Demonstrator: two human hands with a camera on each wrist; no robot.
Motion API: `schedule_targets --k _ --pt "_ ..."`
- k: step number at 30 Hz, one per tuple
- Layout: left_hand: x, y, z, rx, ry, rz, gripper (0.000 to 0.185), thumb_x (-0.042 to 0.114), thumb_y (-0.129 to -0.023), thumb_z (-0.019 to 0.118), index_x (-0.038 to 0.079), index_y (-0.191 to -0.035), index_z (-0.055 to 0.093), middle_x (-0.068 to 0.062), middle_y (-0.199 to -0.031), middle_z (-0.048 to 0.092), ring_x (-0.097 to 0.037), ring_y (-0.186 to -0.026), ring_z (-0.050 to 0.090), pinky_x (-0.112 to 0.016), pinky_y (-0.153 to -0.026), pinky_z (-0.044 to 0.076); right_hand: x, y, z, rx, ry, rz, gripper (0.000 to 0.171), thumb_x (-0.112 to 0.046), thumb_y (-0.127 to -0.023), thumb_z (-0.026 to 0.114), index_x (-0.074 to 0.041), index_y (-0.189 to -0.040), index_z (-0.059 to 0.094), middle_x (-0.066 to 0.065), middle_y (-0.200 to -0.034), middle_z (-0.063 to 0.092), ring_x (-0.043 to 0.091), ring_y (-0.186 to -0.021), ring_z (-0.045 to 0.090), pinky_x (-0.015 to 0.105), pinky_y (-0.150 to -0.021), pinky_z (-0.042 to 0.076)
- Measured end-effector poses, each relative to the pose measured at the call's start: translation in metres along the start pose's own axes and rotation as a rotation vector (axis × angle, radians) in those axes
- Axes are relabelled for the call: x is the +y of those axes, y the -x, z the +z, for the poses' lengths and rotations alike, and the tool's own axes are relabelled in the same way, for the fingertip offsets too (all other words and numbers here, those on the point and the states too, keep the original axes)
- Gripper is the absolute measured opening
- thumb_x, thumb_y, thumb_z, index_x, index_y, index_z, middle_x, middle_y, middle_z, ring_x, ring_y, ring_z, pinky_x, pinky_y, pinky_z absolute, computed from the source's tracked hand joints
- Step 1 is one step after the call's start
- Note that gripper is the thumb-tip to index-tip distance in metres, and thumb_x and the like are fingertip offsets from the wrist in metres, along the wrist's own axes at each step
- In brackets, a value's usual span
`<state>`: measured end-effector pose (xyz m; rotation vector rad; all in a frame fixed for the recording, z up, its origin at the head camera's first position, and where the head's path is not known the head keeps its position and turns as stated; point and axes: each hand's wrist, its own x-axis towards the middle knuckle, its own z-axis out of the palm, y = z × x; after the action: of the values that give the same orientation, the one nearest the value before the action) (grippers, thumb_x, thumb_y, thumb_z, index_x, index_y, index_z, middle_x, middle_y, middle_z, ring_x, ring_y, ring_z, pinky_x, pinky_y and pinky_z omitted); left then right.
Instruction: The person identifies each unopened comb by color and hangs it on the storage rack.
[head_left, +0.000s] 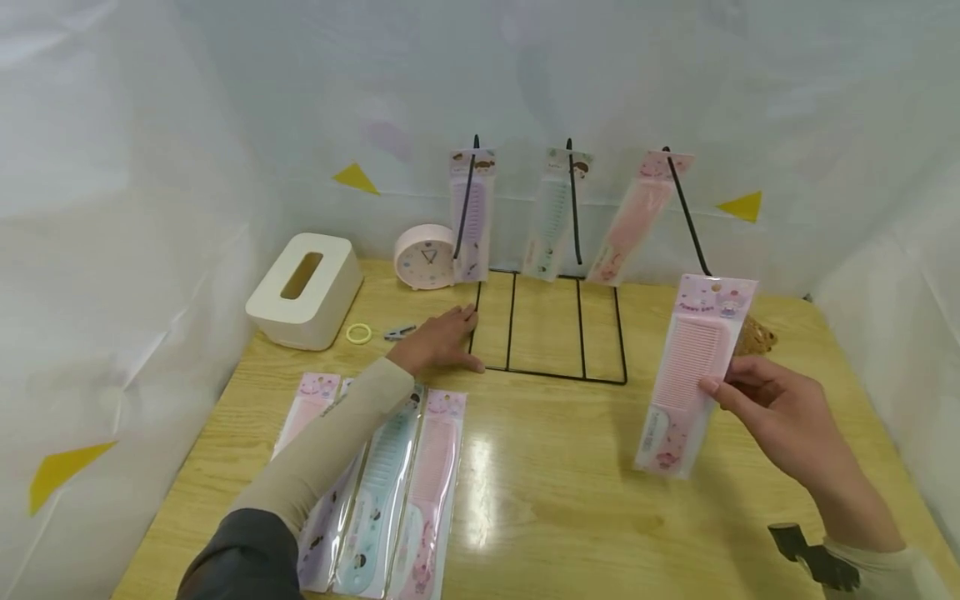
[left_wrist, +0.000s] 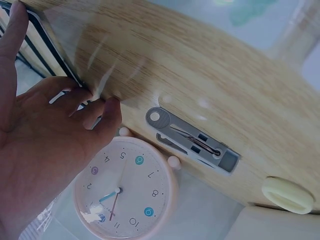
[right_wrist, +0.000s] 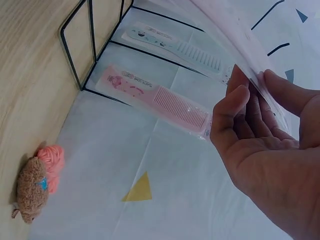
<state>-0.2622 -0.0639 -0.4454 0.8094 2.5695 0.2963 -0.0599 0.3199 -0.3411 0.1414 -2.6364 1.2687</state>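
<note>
Wire rack [head_left: 551, 333]: black, three packaged combs hung on its pegs; tissue box [head_left: 303, 287] beyond the left hand. Right hand [head_left: 780, 412]: pinches a pink packaged comb [head_left: 693, 375] by its edge, lifted off the table, near the rack's right peg. Left hand [head_left: 442, 340]: fingers straight, resting on the rack's base corner, gripping nothing; clock [left_wrist: 125, 192] just beyond it.

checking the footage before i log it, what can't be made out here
- Packs on the table, head view: the left sleeve covers part of the row, so their count is unclear.
- Pink comb pack, right wrist view: only a blurred edge shows by the right hand.
- Print on the hanging packs: too small.
</note>
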Motion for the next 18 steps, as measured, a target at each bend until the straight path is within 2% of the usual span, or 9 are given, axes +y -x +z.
schedule_targets --k 9,13,18 --pt "0.0 0.001 0.001 0.006 0.003 0.003 0.106 0.057 -0.085 0.072 0.003 -0.159 0.018 -0.013 -0.166 0.009 -0.032 -0.153 0.01 -0.057 -0.12 0.017 0.009 -0.018 0.009 0.012 -0.022 0.002 0.018 -0.007 -0.094 0.07 0.002 -0.109 0.069 -0.015 -0.093 0.071 0.001 -0.079 0.068 0.013 -0.068 0.053" --pt "0.0 0.002 0.001 0.004 0.004 0.003 0.106 0.057 -0.085 0.072 0.003 -0.159 0.018 -0.014 -0.166 0.009 -0.033 -0.153 0.01 -0.058 -0.12 0.017 0.02 -0.039 0.016 -0.003 -0.031 0.022 0.02 -0.013 -0.096 0.069 0.001 -0.111 0.067 -0.016 -0.096 0.07 0.003 -0.083 0.067 0.012 -0.071 0.052" --pt "0.0 0.002 0.001 0.002 0.005 0.01 0.106 0.057 -0.086 0.072 0.002 -0.159 0.018 -0.014 -0.166 0.009 -0.033 -0.153 0.01 -0.057 -0.12 0.017 0.032 -0.073 0.025 0.001 -0.023 0.068 0.029 -0.027 -0.098 0.066 -0.002 -0.112 0.067 -0.012 -0.098 0.069 0.003 -0.086 0.064 0.014 -0.071 0.05"
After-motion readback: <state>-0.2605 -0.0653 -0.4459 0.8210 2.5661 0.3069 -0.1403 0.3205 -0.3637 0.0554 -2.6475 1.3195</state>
